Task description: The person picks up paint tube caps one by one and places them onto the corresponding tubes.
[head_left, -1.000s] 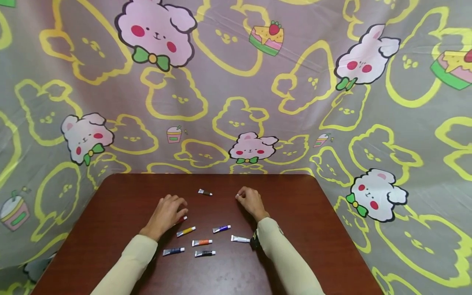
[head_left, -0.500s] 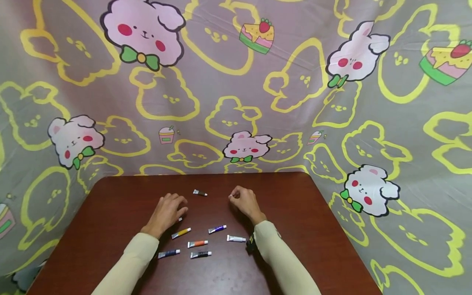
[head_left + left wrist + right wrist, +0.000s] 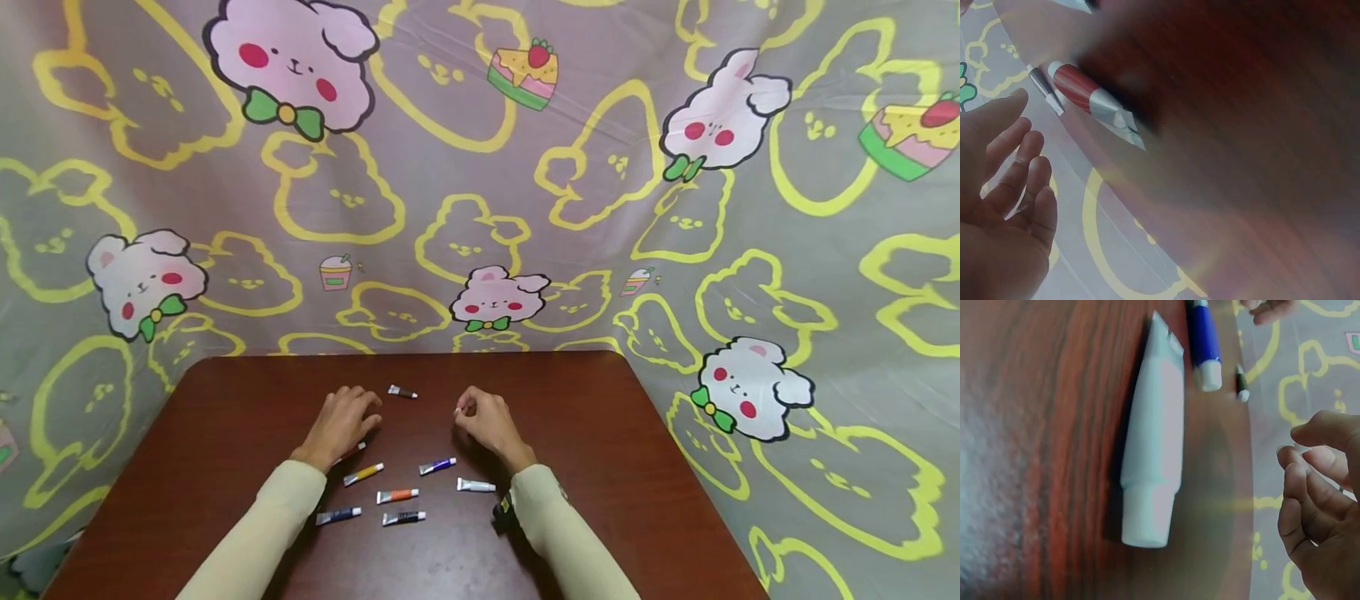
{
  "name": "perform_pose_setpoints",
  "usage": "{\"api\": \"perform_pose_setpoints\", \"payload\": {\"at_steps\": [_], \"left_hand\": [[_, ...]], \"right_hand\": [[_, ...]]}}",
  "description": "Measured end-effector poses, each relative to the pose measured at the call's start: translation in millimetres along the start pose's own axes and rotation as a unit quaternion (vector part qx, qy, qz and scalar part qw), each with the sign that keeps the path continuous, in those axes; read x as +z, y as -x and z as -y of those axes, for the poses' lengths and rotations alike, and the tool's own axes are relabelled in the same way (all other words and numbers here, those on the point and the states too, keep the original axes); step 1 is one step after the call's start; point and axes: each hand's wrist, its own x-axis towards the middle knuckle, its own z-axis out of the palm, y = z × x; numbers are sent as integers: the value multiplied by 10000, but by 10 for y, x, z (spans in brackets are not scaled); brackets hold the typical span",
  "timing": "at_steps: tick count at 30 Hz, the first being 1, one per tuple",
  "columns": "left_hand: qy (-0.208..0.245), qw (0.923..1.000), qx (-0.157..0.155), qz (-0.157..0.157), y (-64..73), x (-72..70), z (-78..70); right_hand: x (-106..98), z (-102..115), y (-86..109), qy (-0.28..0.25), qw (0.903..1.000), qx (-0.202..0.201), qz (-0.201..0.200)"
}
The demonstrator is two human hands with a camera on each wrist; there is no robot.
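Observation:
My left hand (image 3: 341, 425) hovers low over the table, its fingers loosely bent and holding nothing. Partly under its wrist lies a red paint tube (image 3: 1085, 94) with a white cap. My right hand (image 3: 486, 425) pinches a small white-tipped tube (image 3: 1300, 449) between thumb and fingers; most of it is hidden in the hand. A white paint tube (image 3: 1154, 437) lies below the right wrist, with a violet-blue tube (image 3: 437, 466) to its left. Beyond the hands, near the far edge, is a brown tube (image 3: 402, 392).
Toward the front of the brown table (image 3: 600, 500) lie a yellow tube (image 3: 363, 474), an orange tube (image 3: 397, 496), a dark blue tube (image 3: 339, 516) and a black tube (image 3: 403, 517). A patterned cloth (image 3: 420, 167) hangs round the table's back and sides.
The right hand has moved left and slightly nearer, still pinching the small tube. The left hand has shifted a little right and away, uncovering more of the red tube. The head view has turned slightly.

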Motion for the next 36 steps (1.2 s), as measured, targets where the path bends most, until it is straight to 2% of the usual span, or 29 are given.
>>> {"api": "perform_pose_setpoints", "payload": {"at_steps": [6, 12, 19, 30, 36], "left_hand": [[22, 9999, 15, 103, -78, 36, -25], [20, 9999, 135, 43, -137, 81, -41], [-18, 9999, 126, 14, -174, 125, -21], [-162, 9997, 198, 26, -245, 147, -29], [-191, 9993, 297, -149, -270, 173, -27]], "right_hand": [[-46, 111, 64, -74, 9999, -123, -7], [-62, 205, 137, -159, 9996, -205, -94], [-54, 287, 196, -240, 9987, -428, -102], [-49, 369, 295, 14, 9973, -708, -208], [-86, 422, 353, 34, 9971, -733, -215]]}}
